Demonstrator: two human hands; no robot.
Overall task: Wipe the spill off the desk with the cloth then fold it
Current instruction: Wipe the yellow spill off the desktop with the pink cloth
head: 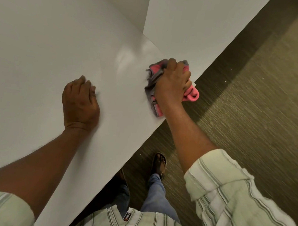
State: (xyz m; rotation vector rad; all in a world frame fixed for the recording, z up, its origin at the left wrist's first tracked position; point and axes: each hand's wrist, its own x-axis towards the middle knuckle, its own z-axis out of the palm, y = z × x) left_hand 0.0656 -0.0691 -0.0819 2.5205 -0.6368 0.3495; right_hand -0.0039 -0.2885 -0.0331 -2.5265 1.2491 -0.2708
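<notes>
We see a smooth white desk (pixel 40 43) above ribbed olive carpet (pixel 257 107). Our right hand (pixel 172 83) grips the bunched pink-and-grey cloth (pixel 153 76) at the desk's right edge; our left hand (pixel 81 102) rests loosely curled on the desk.

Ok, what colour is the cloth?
Pink and grey cloth, bunched in the right hand; head view.

Partition, carpet and the wearer's clothing

A white upright partition panel (pixel 193 20) stands at the far side, its lower corner meeting the work surface. Grey-brown ribbed carpet (pixel 257 107) fills the right side, with a few small pale specks (pixel 225 81) on it. Lower down show a pale green striped shirt (pixel 226 207) with rolled sleeves, blue jeans (pixel 155 194), and a foot in a dark sandal (pixel 159 164) on the carpet.
</notes>
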